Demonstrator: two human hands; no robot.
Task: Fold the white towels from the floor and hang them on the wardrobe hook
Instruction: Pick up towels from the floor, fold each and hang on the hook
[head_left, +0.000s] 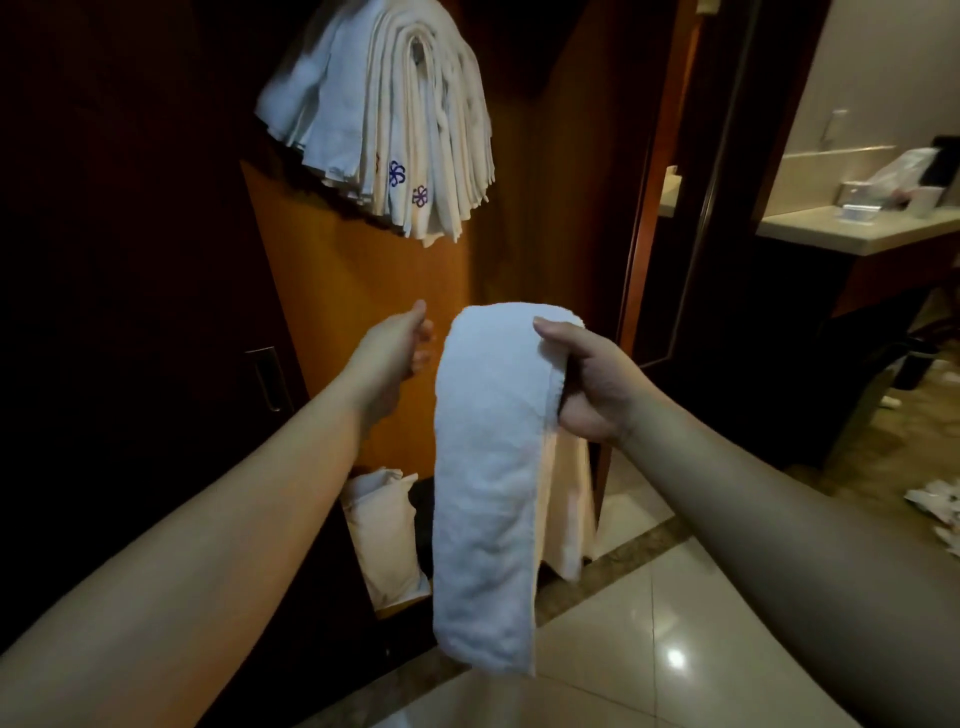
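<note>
- A folded white towel (493, 467) is draped over and grasped by the right hand (587, 384), held up in front of the wardrobe (353, 291); its ends hang down
- The left hand (400, 343) is held released beside it (fingers relaxed, nothing held)
- Folded towels (384, 114) are hung above on the wardrobe hook (417, 52)

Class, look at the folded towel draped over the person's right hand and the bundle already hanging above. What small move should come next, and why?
Probably raise the right hand toward the hanging towels. The folded towel already drapes doubled over it, the bundle hangs higher up, and the left hand is free to steady it.
</note>
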